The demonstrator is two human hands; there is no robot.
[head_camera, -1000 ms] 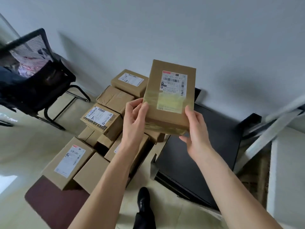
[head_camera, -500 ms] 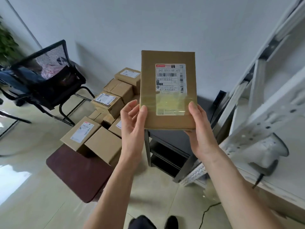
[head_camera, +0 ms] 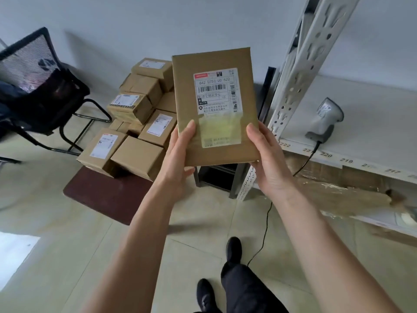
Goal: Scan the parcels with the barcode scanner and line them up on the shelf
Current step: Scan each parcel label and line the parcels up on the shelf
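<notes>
The left hand (head_camera: pixel 178 159) and right hand (head_camera: pixel 267 159) grip the flat cardboard parcel (head_camera: pixel 214 107) by its lower edges, thumbs on its labelled face, fingers hidden behind. Both forearms reach upward. The barcode scanner (head_camera: pixel 325 120) lies on the white shelf (head_camera: pixel 372 123) beyond.

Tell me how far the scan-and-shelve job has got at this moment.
Done: nothing visibly; no parcels show on the visible stretch of shelf.
In hand: left hand and right hand hold a flat parcel, label up.
Left: scan it with the scanner standing on the shelf, shelve it, then work through the floor pile.
</notes>
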